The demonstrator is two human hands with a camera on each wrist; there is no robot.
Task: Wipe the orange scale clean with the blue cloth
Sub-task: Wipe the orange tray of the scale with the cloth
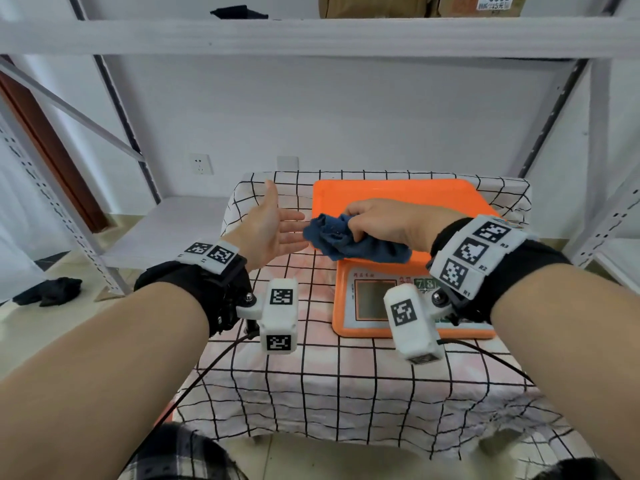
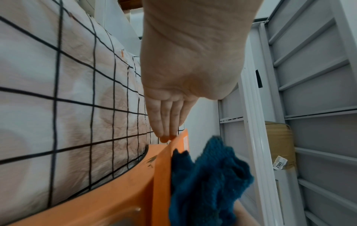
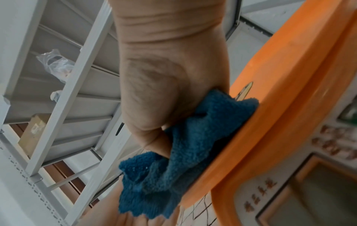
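Observation:
The orange scale (image 1: 398, 195) stands on the checked table, its display panel (image 1: 374, 299) facing me. My right hand (image 1: 367, 220) grips the bunched blue cloth (image 1: 349, 244) and holds it against the platform's front-left corner. In the right wrist view the cloth (image 3: 183, 152) lies between my right hand (image 3: 166, 99) and the scale's orange rim (image 3: 280, 91). My left hand (image 1: 291, 226) is flat, palm turned right, just left of the cloth. In the left wrist view its fingertips (image 2: 164, 137) touch the platform's edge (image 2: 162, 168), beside the cloth (image 2: 208, 175).
A black-and-white checked tablecloth (image 1: 311, 382) covers the small table. White metal shelving (image 1: 311, 36) surrounds it, with cardboard boxes (image 1: 374, 5) on the upper shelf. A dark rag (image 1: 48, 291) lies on the floor at left. Black cables (image 1: 207, 368) run across the table's front.

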